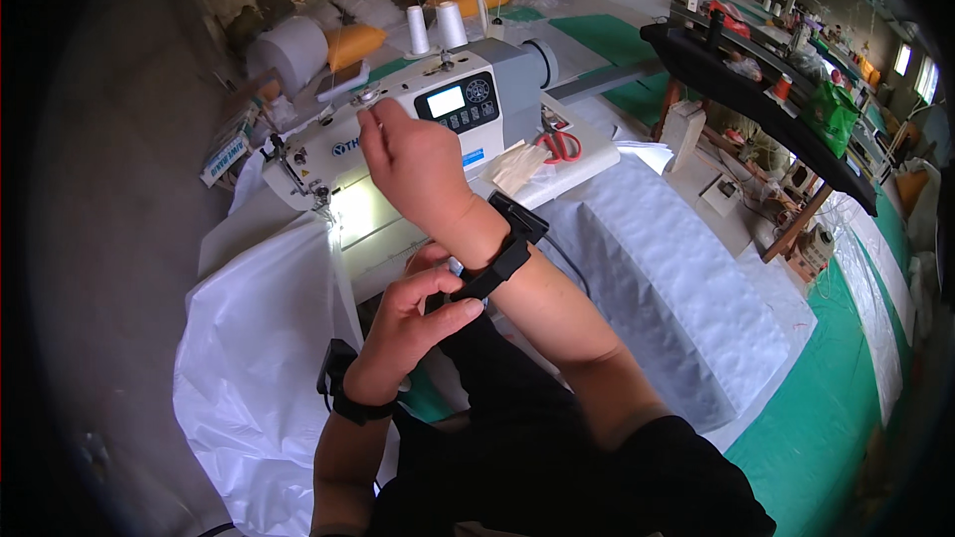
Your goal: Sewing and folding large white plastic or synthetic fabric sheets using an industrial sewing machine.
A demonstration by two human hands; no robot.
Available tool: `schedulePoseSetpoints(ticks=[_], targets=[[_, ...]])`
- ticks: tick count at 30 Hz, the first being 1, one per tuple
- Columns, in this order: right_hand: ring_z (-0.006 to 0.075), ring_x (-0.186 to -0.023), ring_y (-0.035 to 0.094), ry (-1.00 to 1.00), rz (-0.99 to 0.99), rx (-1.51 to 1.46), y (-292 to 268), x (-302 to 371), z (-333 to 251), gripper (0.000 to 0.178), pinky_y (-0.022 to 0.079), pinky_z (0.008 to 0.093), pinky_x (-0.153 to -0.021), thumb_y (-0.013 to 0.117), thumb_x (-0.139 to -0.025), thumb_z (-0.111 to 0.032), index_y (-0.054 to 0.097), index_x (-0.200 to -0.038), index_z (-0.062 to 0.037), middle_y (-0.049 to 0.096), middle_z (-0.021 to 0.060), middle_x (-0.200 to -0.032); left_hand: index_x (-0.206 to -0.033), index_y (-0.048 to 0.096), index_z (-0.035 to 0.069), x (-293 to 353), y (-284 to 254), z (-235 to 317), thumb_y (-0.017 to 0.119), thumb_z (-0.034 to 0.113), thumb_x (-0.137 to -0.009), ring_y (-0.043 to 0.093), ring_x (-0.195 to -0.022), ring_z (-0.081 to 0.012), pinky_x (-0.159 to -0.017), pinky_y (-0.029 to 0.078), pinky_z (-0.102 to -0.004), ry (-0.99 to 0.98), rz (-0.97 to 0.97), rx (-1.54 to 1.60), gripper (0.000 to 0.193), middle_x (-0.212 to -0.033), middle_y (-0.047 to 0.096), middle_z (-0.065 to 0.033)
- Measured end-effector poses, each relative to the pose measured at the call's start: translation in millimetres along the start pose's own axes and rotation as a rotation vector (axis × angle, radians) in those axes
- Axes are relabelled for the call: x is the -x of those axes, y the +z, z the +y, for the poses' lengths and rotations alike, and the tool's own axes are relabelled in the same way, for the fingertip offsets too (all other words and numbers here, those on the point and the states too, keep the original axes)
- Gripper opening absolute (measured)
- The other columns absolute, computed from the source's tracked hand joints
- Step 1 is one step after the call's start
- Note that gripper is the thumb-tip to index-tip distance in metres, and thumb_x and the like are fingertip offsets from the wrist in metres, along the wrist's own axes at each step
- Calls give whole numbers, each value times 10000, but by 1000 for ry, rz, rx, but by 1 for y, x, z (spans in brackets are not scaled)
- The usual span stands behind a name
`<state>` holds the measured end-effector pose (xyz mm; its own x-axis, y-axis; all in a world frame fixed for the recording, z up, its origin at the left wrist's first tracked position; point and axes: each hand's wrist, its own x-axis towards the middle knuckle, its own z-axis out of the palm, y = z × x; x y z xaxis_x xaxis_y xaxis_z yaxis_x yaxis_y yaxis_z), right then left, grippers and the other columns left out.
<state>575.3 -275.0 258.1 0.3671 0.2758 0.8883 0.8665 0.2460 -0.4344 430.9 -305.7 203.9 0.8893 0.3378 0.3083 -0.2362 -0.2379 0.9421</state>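
Note:
My left hand [403,323] reaches across to my right wrist, its thumb and fingers closed on the black wrist strap [500,270] there. A small black device [519,216] sits on that strap. My right hand [423,164] is raised in a loose fist in front of the white sewing machine [393,83]; its palm side is hidden and no object shows in it. Thin white sheeting [264,338] hangs from beside the lit needle area. On my left wrist is another black strap [360,406] with a device.
Red-handled scissors [562,146] and a bundle of pale strips [517,167] lie at the machine's right end. Two white thread cones [451,26] stand behind it. Bulky pale padded material [676,278] rests at my right, with green floor sheeting [816,438] beyond.

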Motion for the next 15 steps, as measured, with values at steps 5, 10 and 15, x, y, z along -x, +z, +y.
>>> schedulePoseSetpoints(ticks=[5,10,15], targets=[[239,-487,580,-318,-46,219,5,2,-4,116,445,334,-428,607,-838,-143,526,-787,-78,554,54,-562,-859,626,5,6,-1,-4,708,43,-792,439,-1141,-151,-974,333,-309,11,143,30,113,-1258,439,-58],[184,-536,595,-499,-153,378,11,10,-4,111,457,316,-429,605,-728,-103,503,-769,-83,551,16,-614,-945,625,2,10,-1,-14,677,7,-824,457,-1130,-125,-945,381,-274,-34,115,163,132,-1217,451,-44],[176,-556,582,-601,-282,462,17,21,-1,140,452,304,-462,602,-675,-122,492,-747,-74,517,20,-613,-998,621,-17,11,4,-22,656,22,-859,545,-954,-87,-874,425,-230,-115,138,222,149,-1031,549,-16]])
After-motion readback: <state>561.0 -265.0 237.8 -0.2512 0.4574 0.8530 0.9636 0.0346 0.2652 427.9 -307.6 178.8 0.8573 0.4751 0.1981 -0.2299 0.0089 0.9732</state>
